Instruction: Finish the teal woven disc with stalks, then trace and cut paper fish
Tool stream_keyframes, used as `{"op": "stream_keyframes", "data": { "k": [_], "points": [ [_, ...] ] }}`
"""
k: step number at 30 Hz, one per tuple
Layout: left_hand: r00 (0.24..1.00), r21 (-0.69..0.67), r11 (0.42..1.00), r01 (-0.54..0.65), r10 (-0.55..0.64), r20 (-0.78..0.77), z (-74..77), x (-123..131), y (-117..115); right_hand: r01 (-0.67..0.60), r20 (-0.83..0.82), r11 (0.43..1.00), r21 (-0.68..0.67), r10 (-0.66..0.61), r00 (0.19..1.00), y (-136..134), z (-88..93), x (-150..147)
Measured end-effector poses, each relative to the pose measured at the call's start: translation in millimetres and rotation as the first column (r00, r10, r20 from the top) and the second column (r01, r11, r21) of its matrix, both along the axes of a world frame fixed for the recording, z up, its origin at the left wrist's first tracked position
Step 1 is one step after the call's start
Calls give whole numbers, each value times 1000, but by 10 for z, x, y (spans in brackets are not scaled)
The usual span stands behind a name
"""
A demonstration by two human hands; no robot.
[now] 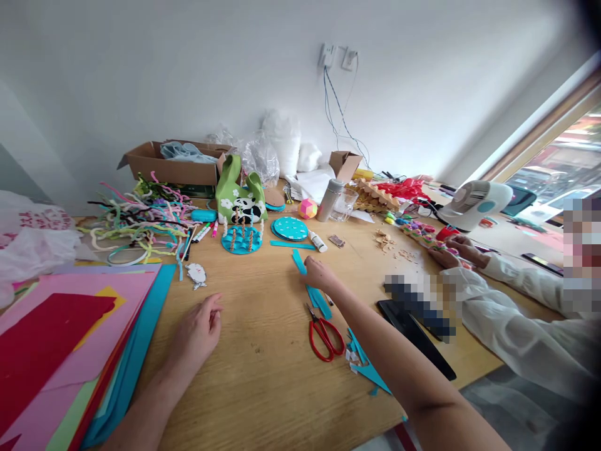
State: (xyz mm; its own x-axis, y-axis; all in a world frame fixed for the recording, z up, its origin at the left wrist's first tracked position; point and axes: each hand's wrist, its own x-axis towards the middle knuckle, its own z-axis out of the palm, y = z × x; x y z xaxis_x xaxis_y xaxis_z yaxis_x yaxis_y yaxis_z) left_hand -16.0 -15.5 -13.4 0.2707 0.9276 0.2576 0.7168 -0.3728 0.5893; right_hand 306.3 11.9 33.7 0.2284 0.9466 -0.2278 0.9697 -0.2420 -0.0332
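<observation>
the right hand point(318, 274) reaches across the pale wooden tabletop point(253, 388) with fingers bent down onto a narrow, flat, turquoise-blue strip point(298, 259); i cannot tell whether they pinch it or only press on it. the strip is plain and matte, straight-edged, lying aslant, its middle hidden by the hand. below the hand the blue widens, and whether that is one piece or several overlapping is unclear. its far end lies near a second, similar blue strip point(295, 245) set crosswise, its near end just beside the red-handled metal scissors point(319, 321). the left hand point(204, 322) rests on the tabletop, relaxed, fingers loosely bent, near a small silvery-white cut-out shape point(196, 275).
</observation>
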Motion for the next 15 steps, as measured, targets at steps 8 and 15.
{"op": "stream_keyframes", "data": {
  "k": [8, 15],
  "points": [
    [1000, -8, 1000, 4, -4, -6, 1, -10, 3, 16, 28, 999, 41, -17, 999, 131, -18, -15],
    [1000, 7, 1000, 6, -6, 9, -10, -8, 10, -5, 39, 999, 47, 3, 999, 287, -41, -15]
  ]
}}
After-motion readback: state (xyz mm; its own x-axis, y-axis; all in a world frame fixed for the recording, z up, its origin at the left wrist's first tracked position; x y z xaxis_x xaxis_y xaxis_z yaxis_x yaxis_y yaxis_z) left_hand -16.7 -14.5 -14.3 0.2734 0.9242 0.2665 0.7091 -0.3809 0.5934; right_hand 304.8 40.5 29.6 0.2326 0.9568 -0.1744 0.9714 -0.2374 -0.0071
